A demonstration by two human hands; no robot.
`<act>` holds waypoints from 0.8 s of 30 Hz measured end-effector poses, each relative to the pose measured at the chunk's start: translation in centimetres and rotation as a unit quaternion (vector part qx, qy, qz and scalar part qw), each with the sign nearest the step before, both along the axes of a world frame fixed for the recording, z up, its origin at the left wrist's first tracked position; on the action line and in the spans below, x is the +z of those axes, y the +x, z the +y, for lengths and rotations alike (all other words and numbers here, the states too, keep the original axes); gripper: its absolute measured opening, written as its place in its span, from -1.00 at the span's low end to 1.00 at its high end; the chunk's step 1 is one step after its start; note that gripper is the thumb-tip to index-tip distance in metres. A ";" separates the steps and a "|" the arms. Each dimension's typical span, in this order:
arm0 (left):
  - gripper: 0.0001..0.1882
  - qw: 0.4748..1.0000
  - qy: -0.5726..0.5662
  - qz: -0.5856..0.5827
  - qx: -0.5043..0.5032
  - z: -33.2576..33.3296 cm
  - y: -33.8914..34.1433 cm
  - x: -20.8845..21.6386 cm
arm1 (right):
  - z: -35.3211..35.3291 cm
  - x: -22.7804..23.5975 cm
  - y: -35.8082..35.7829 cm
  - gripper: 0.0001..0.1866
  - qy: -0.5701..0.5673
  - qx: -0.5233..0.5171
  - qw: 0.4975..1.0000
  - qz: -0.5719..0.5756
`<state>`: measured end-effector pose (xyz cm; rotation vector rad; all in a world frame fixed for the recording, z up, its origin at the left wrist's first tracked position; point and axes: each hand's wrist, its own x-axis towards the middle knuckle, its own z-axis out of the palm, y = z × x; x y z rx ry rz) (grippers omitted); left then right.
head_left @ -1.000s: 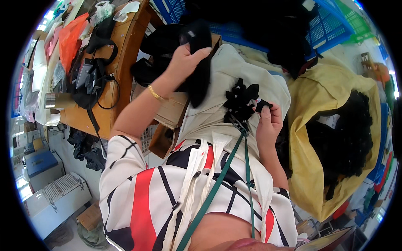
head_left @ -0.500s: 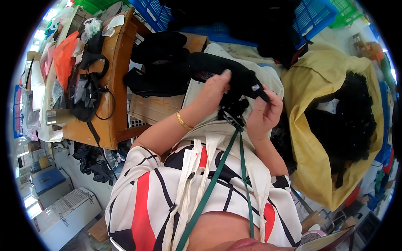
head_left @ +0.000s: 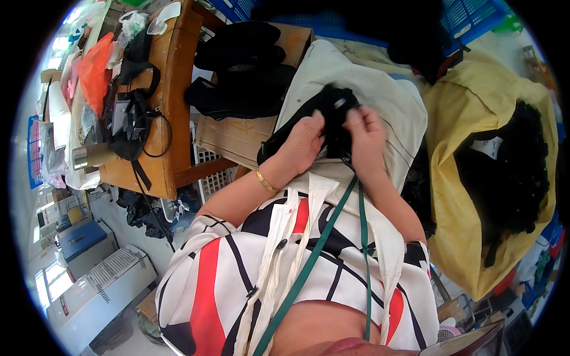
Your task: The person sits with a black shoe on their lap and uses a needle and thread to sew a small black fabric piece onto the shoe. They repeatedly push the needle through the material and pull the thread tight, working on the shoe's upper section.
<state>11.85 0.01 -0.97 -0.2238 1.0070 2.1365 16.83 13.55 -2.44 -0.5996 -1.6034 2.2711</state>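
Observation:
Over my lap, on a whitish cloth [head_left: 398, 113], I hold a soft black fabric piece [head_left: 332, 98] with a small pale label. Its exact kind is hard to make out. My left hand [head_left: 304, 139] is closed on its near side, thumb on top. My right hand [head_left: 367, 133] pinches its right edge, the fingers slightly blurred. A green neck cord [head_left: 317, 237] hangs down to a small dark tool just below the piece, mostly hidden. To the left of my hands, several similar black padded pieces [head_left: 243, 74] are piled on a cardboard box [head_left: 228, 137].
At my right stands a yellow sack [head_left: 445, 196] full of black pieces. Ahead is a blue crate [head_left: 475, 21] heaped with black material. A wooden table [head_left: 172, 118] on the left bears straps, a metal cylinder [head_left: 89, 155] and an orange bag [head_left: 95, 68].
The black piece has been turned and drawn closer, now slanting down to the left. My right hand has shifted up along it. The whole view has swung slightly.

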 end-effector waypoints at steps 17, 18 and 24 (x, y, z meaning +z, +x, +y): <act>-0.83 0.991 -0.118 -0.044 0.046 -0.4 -0.2 -0.2 | 1.0 3.0 1.5 -0.90 0.124 0.191 0.958 -0.173; -0.84 0.991 -0.117 -0.043 0.042 -0.5 -0.2 -0.3 | 0.9 2.8 1.4 -0.90 0.136 0.190 0.958 -0.169; -0.87 0.991 -0.117 -0.046 0.035 -0.5 -0.4 -0.1 | 1.1 2.2 1.3 -0.88 0.128 0.202 0.956 -0.170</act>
